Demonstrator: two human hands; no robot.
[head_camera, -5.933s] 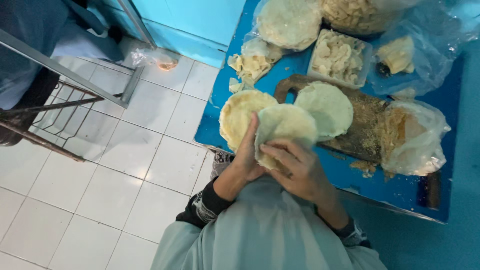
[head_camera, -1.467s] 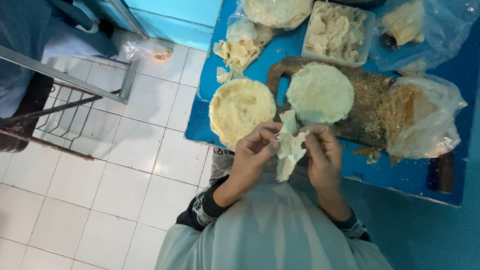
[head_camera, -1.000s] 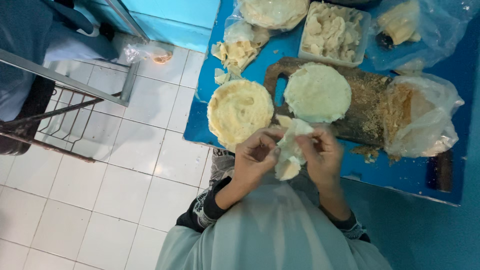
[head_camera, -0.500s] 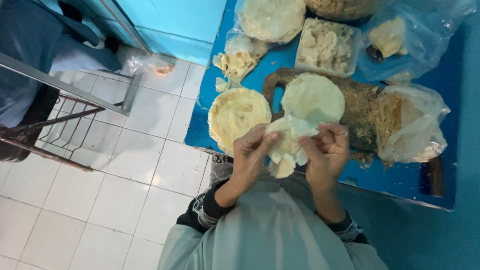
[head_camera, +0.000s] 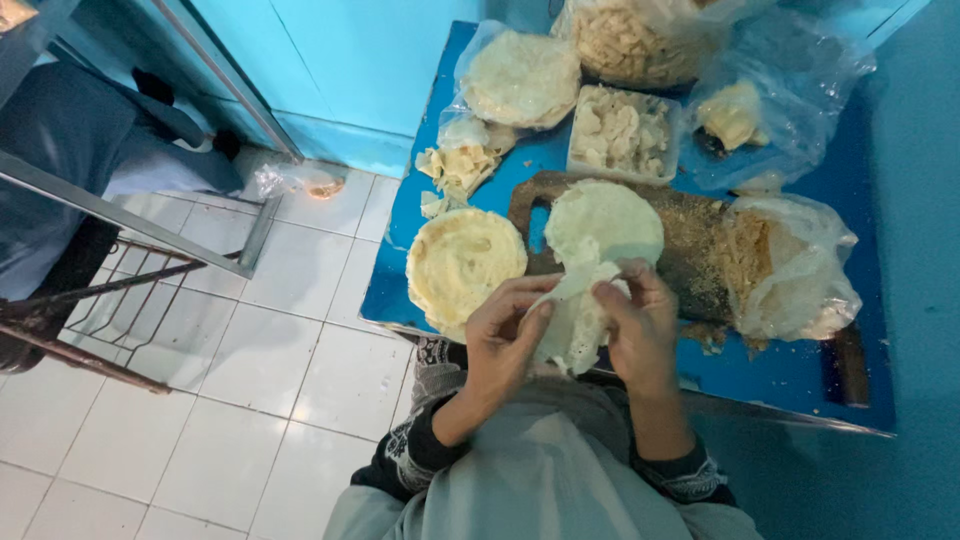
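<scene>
Both my hands hold one thin, pale dough sheet (head_camera: 578, 318) in front of my chest, crumpled and folded lengthwise. My left hand (head_camera: 507, 335) pinches its left edge; my right hand (head_camera: 640, 325) grips its right side with the thumb on top. Just beyond the hands, a round flat dough sheet (head_camera: 605, 220) lies on a dark wooden board (head_camera: 700, 250) dusted with crumbs. To its left sits a stack of round yellowish dough discs (head_camera: 463, 265) on the blue table (head_camera: 790, 370).
Farther back stand a tub of pale pieces (head_camera: 625, 130), a bagged stack of rounds (head_camera: 520, 78), loose scraps (head_camera: 460, 170) and plastic bags of crumbs (head_camera: 785, 265). White tiled floor (head_camera: 200, 400) and a metal frame (head_camera: 120, 290) lie to the left.
Six seconds ago the sheet was held flat and round. Since then my hands have folded and bunched it into a narrow crumpled strip, and the view has shifted slightly.
</scene>
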